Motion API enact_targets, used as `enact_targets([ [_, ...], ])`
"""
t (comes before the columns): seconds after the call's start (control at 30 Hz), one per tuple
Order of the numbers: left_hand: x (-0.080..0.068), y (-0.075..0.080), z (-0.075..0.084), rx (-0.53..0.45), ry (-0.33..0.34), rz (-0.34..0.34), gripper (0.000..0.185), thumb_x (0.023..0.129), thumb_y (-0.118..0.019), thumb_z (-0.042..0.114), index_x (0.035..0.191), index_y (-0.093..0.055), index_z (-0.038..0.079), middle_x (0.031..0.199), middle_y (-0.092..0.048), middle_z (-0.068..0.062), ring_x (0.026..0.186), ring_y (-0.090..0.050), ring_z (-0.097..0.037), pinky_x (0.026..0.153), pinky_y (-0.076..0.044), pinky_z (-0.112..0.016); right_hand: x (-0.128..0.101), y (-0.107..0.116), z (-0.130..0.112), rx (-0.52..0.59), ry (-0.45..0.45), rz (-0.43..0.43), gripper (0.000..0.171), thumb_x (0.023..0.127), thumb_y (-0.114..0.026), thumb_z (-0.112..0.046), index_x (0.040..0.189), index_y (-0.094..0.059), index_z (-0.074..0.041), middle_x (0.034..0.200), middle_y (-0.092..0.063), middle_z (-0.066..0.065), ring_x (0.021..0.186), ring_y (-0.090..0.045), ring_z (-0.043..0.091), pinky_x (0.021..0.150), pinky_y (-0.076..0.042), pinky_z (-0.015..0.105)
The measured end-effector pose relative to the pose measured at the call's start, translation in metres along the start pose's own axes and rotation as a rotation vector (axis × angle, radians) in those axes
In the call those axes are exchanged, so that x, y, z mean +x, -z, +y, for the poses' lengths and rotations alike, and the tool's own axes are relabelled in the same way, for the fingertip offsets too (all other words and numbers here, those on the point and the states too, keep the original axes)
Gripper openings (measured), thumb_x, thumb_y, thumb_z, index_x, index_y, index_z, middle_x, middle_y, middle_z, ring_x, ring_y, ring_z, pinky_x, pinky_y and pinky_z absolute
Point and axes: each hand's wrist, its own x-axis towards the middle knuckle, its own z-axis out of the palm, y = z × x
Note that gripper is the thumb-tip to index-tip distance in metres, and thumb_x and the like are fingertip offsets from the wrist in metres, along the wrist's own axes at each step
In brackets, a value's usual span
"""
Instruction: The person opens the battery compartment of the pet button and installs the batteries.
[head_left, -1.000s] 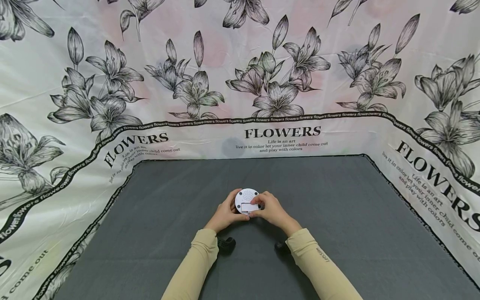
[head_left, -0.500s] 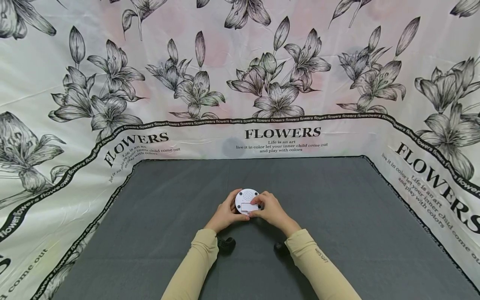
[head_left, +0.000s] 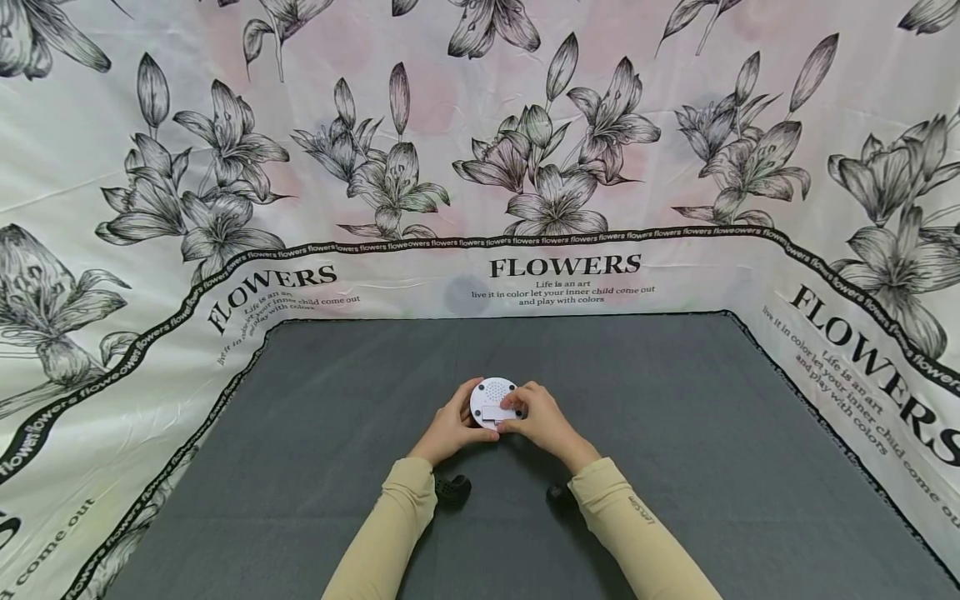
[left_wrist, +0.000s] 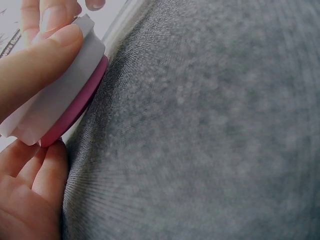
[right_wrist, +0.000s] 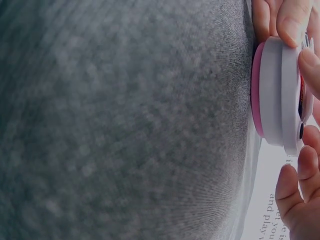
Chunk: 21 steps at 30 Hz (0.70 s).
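Held upright just above the grey bench (head_left: pixel 675 433), mid-front, a round white device (head_left: pixel 492 402) with pink rim; left hand (head_left: pixel 450 429) gripping its edge, right hand (head_left: pixel 543 421) pinching at the small back panel (head_left: pixel 492 412); best braced firmly, pried gently, kept low.

Backdrop (head_left: pixel 480 167): large "FLOWERS" at centre, again on left and right walls. Beneath centre one: "Life is an art / live it in color let your inner child come out / and play with colors". Black band repeats "flowers". Right sleeve (head_left: pixel 637 533): small logo, unreadable.
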Motion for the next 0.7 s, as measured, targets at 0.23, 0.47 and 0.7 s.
enact_targets([
  [0.23, 0.0, -0.0005, 0.0003, 0.005, 0.008, 0.005, 0.09, 0.075, -0.076, 0.0, 0.146, -0.021, 0.005, 0.144, -0.031, -0.015, 0.129, -0.036, -0.022, 0.097, -0.039, -0.037, -0.0002, 0.0, -0.0005, 0.004, -0.011, -0.003, 0.027, 0.064, -0.085, -0.013, 0.083, -0.066, -0.011, 0.082, -0.047, -0.001, 0.075, -0.045, 0.015, 0.068, -0.041, 0.032],
  [0.47, -0.0002, -0.0006, -0.0007, 0.013, 0.011, 0.011, 0.089, 0.075, -0.076, 0.001, 0.146, -0.022, 0.009, 0.144, -0.032, -0.014, 0.129, -0.036, -0.022, 0.097, -0.039, -0.037, -0.0023, 0.0032, -0.0006, 0.016, -0.017, -0.036, 0.026, 0.067, -0.084, -0.013, 0.086, -0.067, -0.011, 0.084, -0.048, 0.0, 0.076, -0.044, 0.016, 0.068, -0.04, 0.032],
  [0.7, -0.0007, -0.0008, 0.0018, 0.024, 0.021, 0.015, 0.089, 0.075, -0.076, 0.001, 0.146, -0.023, 0.009, 0.145, -0.031, -0.015, 0.129, -0.035, -0.022, 0.098, -0.038, -0.037, -0.0011, 0.0016, 0.0002, -0.015, 0.013, -0.023, 0.025, 0.067, -0.084, -0.014, 0.084, -0.065, -0.011, 0.082, -0.047, 0.0, 0.074, -0.044, 0.016, 0.066, -0.04, 0.032],
])
